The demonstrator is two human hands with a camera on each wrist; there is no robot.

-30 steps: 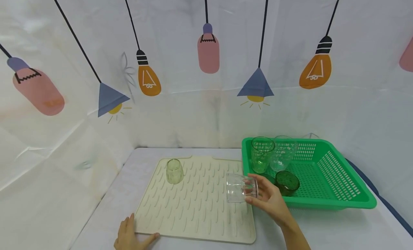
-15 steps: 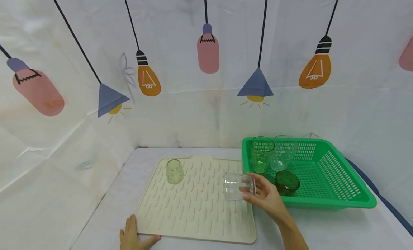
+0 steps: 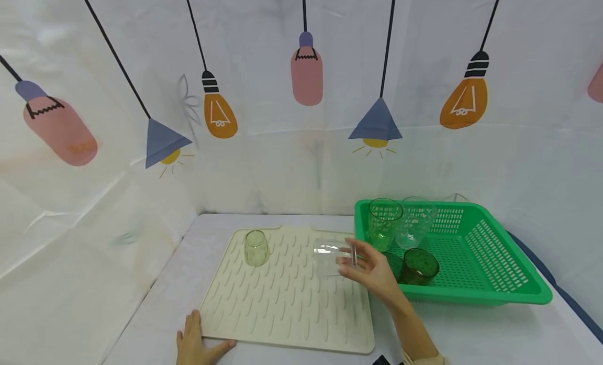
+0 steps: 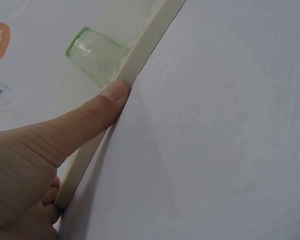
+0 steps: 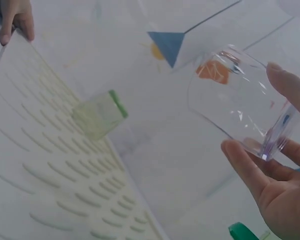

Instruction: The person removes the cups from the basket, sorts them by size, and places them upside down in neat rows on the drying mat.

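Held in the right hand (image 3: pixel 377 273), over the right part of a cream ridged mat (image 3: pixel 282 312) and raised apart from it: a clear glass (image 3: pixel 327 257), short and colourless, with bright streaks of reflection and a thicker edge at the end nearest the palm. In the right wrist view, transparent enough to show an orange lamp print on the wall sheet (image 3: pixel 264 166) behind. Grasped between thumb and curled fingers (image 5: pixel 245 162) around the thick-edged end.

Compared with half a second earlier, carried farther left and slightly higher in the head view, in the same sideways posture. Newly visible at the bottom edge: part of a sleeve (image 3: pixel 426 360) and a small dark object (image 3: pixel 381 361). Unchanged on the mat: a pale green glass (image 3: pixel 256 250), standing on end. Likewise unchanged: the left hand (image 3: pixel 193 346) at the near left corner, touching the mat's edges with thumb and fingers extended, not clenched.

Tipped on its side in mid-air, with long axis nearly level in the head view: thick-edged end to the right, opposite end pointing left. In the right wrist view, slanting from upper left to lower right. Beside the mat on the white surface (image 3: pixel 471 339): a green basket (image 3: pixel 471 298) of glassware.
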